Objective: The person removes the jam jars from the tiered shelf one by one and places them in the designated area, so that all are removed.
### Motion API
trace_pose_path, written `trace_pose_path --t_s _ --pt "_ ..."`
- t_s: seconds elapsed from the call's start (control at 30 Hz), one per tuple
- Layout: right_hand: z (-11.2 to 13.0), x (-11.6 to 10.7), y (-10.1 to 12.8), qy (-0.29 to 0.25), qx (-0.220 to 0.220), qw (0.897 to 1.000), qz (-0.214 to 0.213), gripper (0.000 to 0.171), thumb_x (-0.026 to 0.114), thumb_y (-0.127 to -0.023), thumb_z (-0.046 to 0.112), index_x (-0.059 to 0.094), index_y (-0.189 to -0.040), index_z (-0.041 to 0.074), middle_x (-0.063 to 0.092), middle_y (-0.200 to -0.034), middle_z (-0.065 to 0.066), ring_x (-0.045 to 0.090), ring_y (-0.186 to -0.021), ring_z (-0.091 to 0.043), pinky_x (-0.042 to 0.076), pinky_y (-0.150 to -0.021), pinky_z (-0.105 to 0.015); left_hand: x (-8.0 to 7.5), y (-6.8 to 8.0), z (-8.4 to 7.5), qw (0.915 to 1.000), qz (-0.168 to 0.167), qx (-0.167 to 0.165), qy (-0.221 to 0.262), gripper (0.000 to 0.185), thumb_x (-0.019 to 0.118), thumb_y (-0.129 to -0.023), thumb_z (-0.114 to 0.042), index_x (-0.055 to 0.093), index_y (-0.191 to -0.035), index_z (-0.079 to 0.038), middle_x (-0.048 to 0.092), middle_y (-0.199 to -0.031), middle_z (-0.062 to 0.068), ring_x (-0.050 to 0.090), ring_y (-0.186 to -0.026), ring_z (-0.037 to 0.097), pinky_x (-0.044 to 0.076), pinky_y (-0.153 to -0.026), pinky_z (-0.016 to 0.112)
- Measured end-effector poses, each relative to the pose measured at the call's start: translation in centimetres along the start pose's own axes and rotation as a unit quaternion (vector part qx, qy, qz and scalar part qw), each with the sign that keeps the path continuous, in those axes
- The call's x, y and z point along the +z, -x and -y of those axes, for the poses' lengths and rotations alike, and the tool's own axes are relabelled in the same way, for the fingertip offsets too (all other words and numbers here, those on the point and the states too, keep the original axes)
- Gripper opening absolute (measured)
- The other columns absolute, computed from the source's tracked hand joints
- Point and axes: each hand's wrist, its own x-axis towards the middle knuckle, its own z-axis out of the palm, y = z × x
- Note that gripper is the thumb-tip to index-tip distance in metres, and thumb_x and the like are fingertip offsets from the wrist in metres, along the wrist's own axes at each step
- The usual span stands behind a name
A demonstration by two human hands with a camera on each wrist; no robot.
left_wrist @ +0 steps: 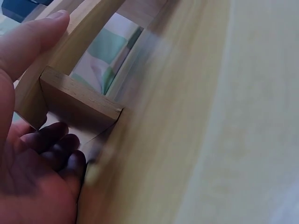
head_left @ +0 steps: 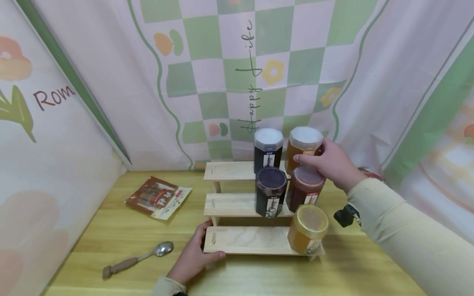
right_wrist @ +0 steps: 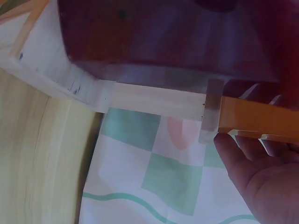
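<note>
Left hand [head_left: 192, 259] grips bottom step of wooden rack [head_left: 244, 240]; my right hand [head_left: 329, 162] grasps amber jar [head_left: 301, 150] on top step.

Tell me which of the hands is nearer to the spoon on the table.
Left. The left hand holds the wooden rack's bottom-left corner, just right of the spoon. The right hand grips the amber jar on the top step, far off.
</note>
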Motion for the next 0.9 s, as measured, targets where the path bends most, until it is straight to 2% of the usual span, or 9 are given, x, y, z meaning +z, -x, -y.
trace_pose_path --t_s 0.33,0.53,0.63,0.77,0.9 --pt "-0.2 -0.7 0.4 0.011 0.003 1.0 -0.02 0.082 0.077 -0.087 0.045 0.038 -0.147 0.005 0.054 -0.138 -0.02 0.056 -0.12 -0.037 0.051 -0.093 -0.047 0.0 0.0 0.0 1.0 -0.004 -0.003 0.006 0.101 0.09 -0.073 -0.03 0.032 -0.153 -0.01 0.052 -0.143 0.019 0.055 -0.125 0.033 0.04 -0.108 0.058" --pt "-1.1 -1.3 0.7 -0.008 0.017 1.0 -0.023 0.081 0.076 -0.089 0.045 0.037 -0.148 0.006 0.053 -0.139 -0.019 0.055 -0.119 -0.035 0.056 -0.082 -0.036 -0.1 0.1 0.2 1.0 -0.003 -0.003 0.006 0.102 0.09 -0.072 -0.032 0.032 -0.154 -0.012 0.052 -0.144 0.018 0.055 -0.126 0.033 0.04 -0.109 0.057" --pt "-1.6 -1.6 0.8 -0.017 0.019 0.999 -0.027 0.081 0.075 -0.089 0.045 0.037 -0.149 0.006 0.052 -0.139 -0.018 0.054 -0.119 -0.032 0.056 -0.082 -0.034 -0.1 0.1 0.1 1.0 -0.004 -0.004 0.006 0.101 0.09 -0.072 -0.031 0.032 -0.154 -0.013 0.052 -0.144 0.018 0.055 -0.126 0.034 0.039 -0.109 0.058" --pt "-2.4 -2.2 0.9 0.009 0.012 0.999 -0.04 0.078 0.073 -0.09 0.047 0.04 -0.145 0.003 0.055 -0.136 -0.019 0.054 -0.115 -0.028 0.054 -0.08 -0.029 0.0 0.1 0.1 1.0 -0.005 -0.004 0.005 0.101 0.09 -0.072 -0.031 0.033 -0.153 -0.012 0.051 -0.145 0.019 0.054 -0.127 0.035 0.038 -0.109 0.059" --pt "-3.2 -2.9 1.1 0.026 0.003 0.998 -0.051 0.073 0.072 -0.092 0.045 0.042 -0.142 0.001 0.056 -0.132 -0.019 0.057 -0.105 -0.018 0.054 -0.075 -0.025 0.0 0.1 0.1 1.0 -0.009 -0.003 0.001 0.101 0.09 -0.072 -0.032 0.033 -0.153 -0.012 0.05 -0.146 0.02 0.052 -0.129 0.037 0.037 -0.11 0.06"
